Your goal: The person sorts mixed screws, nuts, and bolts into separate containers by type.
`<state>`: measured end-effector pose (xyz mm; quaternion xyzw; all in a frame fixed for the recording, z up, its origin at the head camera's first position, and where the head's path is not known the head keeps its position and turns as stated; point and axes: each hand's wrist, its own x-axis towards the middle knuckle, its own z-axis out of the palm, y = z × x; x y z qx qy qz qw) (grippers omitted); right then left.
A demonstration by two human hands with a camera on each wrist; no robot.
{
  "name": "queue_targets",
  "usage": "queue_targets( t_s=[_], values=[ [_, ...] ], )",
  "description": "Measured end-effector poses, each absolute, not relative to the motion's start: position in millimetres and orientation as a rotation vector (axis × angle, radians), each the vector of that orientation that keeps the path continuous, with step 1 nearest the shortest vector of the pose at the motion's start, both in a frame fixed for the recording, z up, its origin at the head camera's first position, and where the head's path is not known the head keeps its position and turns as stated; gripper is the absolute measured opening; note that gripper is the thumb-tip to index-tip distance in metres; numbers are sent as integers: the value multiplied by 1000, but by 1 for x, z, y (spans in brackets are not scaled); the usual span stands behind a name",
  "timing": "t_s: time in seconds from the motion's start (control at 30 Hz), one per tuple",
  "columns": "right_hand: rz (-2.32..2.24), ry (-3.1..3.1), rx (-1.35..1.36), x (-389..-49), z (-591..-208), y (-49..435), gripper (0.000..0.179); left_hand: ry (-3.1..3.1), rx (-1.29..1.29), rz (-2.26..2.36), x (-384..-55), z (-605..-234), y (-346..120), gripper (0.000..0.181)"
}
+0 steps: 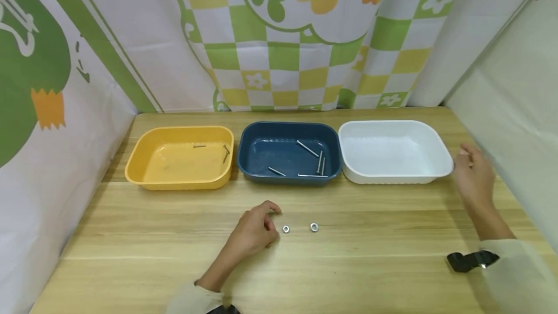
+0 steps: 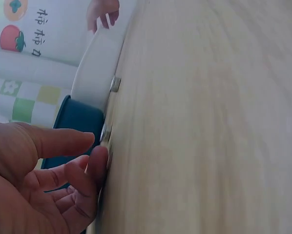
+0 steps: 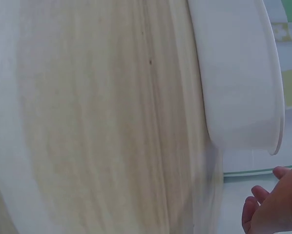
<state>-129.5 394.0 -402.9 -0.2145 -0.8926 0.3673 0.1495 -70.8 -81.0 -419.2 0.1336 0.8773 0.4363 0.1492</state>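
Note:
Two silver hex nuts lie on the wooden table in the head view, a smaller nut (image 1: 286, 229) and a larger nut (image 1: 314, 227) to its right. My left hand (image 1: 255, 230) is just left of the smaller nut, thumb and forefinger apart with nothing between them. In the left wrist view that nut (image 2: 106, 132) shows right by the fingertips. Beside the right end of the white tray (image 1: 394, 179) is my right hand (image 1: 474, 176), fingers loosely bent and holding nothing. From the right wrist, the hand (image 3: 278, 204) appears near the tray's end.
A yellow tray (image 1: 183, 185) with several small screws stands at the left. The dark blue tray (image 1: 288, 180) in the middle holds several longer bolts (image 1: 307, 148). All three trays line the table's back, before a checked, flowered curtain (image 1: 283, 57). Pale fabric walls flank the table.

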Motion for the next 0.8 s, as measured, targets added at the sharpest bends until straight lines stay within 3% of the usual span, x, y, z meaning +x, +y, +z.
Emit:
queue_targets(
  t_s=[0.8],
  values=[
    [1367,-2469,-608,-124,-416,394,47,2680,392,1172,-71,-425,-55,23]
  ],
)
